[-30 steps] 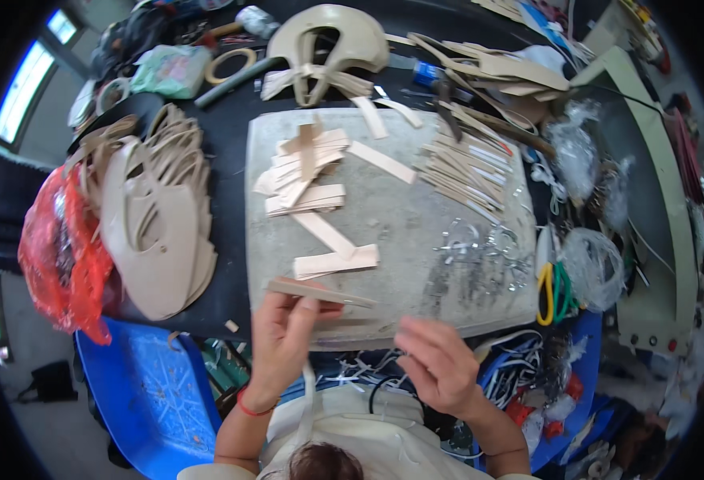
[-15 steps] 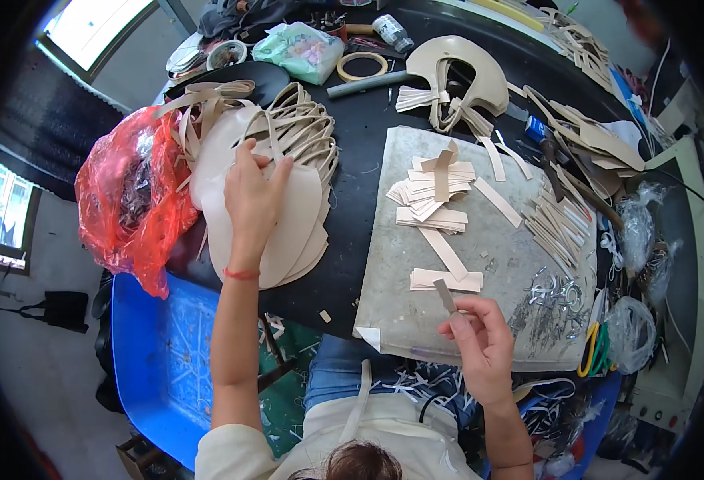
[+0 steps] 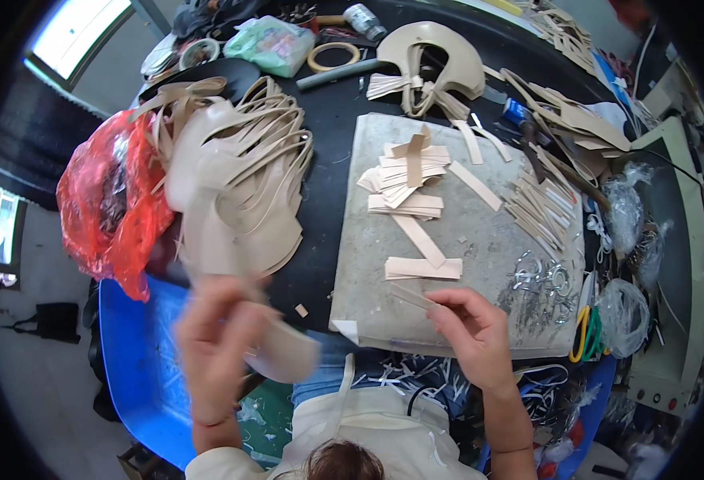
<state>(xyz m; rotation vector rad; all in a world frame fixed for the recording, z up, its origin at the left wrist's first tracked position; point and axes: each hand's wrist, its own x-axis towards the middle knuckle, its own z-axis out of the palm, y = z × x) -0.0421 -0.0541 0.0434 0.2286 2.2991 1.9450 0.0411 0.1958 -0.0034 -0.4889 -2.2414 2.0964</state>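
Observation:
My left hand [image 3: 220, 344], smeared by motion, is closed on a curved beige leather piece [image 3: 286, 354] in front of the stack. That piece hangs low at the table's front edge, and its blurred upper part reaches over the stack of similar beige pieces [image 3: 268, 228] with thin straps. Over the front of the grey board [image 3: 416, 324], my right hand [image 3: 476, 332] pinches a short narrow strip [image 3: 410, 297] between thumb and fingertips. Just beyond that strip lie a small stack of pale strips [image 3: 424, 269] and a larger messy pile of them [image 3: 412, 172].
A red plastic bag [image 3: 112, 204] stands left of the stack, above a blue tub [image 3: 140, 344]. Metal rings [image 3: 556, 280], thin rolled strips [image 3: 536, 212] and yellow-handled scissors [image 3: 581, 332] lie at the right. A shaped beige piece [image 3: 456, 56], tape roll [image 3: 333, 56] and grey rod [image 3: 336, 75] lie at the back.
My left hand has come back toward me from the stack, drawing a beige leather piece off it. My right hand keeps its strip, now tilted lower. The whole view has shifted slightly.

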